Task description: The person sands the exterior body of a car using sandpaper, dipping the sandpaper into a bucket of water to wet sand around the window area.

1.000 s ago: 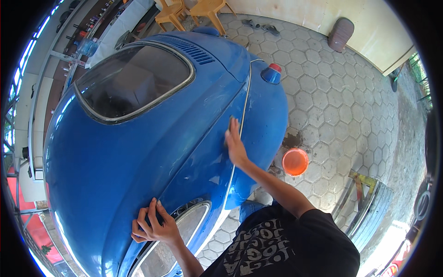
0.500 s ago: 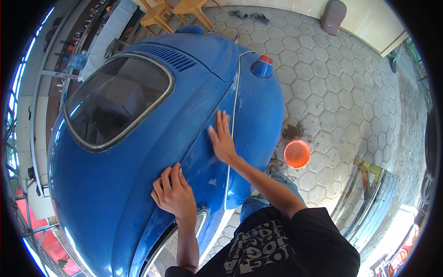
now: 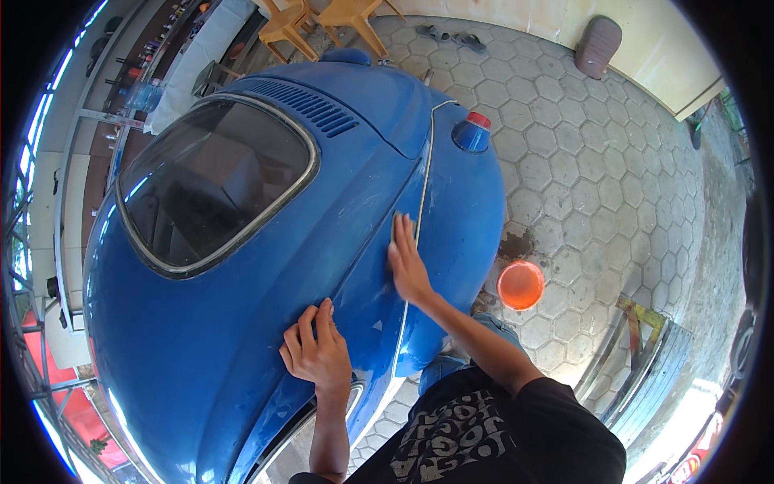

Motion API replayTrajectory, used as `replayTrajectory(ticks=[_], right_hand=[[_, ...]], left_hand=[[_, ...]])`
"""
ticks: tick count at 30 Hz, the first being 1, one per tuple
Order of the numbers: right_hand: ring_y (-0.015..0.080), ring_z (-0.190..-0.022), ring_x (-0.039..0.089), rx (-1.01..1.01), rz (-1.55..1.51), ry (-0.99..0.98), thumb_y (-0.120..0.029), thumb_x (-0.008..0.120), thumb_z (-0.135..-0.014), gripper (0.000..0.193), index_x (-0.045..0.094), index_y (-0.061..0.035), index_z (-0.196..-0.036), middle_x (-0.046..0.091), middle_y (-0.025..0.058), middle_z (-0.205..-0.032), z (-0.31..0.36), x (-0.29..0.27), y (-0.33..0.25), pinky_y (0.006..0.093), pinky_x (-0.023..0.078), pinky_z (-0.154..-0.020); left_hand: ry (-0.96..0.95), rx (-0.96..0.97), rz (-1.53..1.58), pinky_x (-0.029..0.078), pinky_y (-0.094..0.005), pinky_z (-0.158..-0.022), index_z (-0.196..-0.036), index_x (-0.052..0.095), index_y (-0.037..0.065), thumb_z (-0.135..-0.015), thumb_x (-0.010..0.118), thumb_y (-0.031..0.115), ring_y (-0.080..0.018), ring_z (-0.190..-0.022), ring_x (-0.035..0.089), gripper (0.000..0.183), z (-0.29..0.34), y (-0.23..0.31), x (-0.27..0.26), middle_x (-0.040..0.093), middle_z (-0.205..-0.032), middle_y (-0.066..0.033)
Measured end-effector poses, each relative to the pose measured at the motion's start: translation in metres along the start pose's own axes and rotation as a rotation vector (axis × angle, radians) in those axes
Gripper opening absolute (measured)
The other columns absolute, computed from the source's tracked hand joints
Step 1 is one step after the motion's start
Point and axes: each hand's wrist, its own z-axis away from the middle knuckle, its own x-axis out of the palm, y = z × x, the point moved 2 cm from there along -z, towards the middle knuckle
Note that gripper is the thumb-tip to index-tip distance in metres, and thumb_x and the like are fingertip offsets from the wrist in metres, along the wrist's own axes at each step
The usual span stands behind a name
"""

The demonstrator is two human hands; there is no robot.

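A rounded blue car (image 3: 193,347) fills the left and middle, its paint marked with pale scuffs. My right hand (image 3: 411,273) lies on the rear side panel beside the cream trim strip (image 3: 423,181). Its fingers, stretched and close together, press a small brownish pad (image 3: 394,227) against the paint; only the pad's edges show, so I cannot tell its exact kind. Nearer to me and to the left, my left hand (image 3: 318,348) rests its spread, bent fingertips on the bodywork above the side window, holding nothing.
On the hexagonal paving to the right stands an orange bucket (image 3: 521,285), near a wet patch. A wooden bench (image 3: 653,363) is at the lower right. Yellow-brown chairs (image 3: 355,18) and sandals (image 3: 451,37) lie beyond the car. Shelves with bottles line the left.
My right hand has slid a little toward me along the panel with the pad. The whole view has shifted slightly; my left hand keeps its place on the car.
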Motion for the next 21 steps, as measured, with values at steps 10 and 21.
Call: replayTrajectory(ticks=[10,21], right_hand=[[0.0310,-0.145,0.003,0.163,0.012,0.025,-0.046,0.014,-0.100,0.064,0.010,-0.0060,-0.150,0.004,0.0172,-0.156,-0.022,-0.008,0.012,0.0414,0.011,-0.116],[0.0305,-0.145,0.005,0.362,-0.162,0.101,-0.050,0.012,-0.099,0.069,0.011,-0.0030,-0.149,0.010,0.0190,-0.155,-0.056,-0.012,0.027,0.0438,0.006,-0.116]], left_hand=[[-0.025,-0.011,-0.025,0.040,-0.0303,-0.061,-0.082,0.075,0.022,-0.079,0.072,0.028,-0.0139,-0.072,0.055,0.007,0.001,-0.001,-0.003,0.064,-0.083,0.0081],[-0.033,-0.008,-0.017,0.040,-0.0303,-0.061,-0.082,0.075,0.022,-0.078,0.072,0.027,-0.0144,-0.072,0.055,0.008,0.000,-0.001,-0.003,0.065,-0.082,0.0077]])
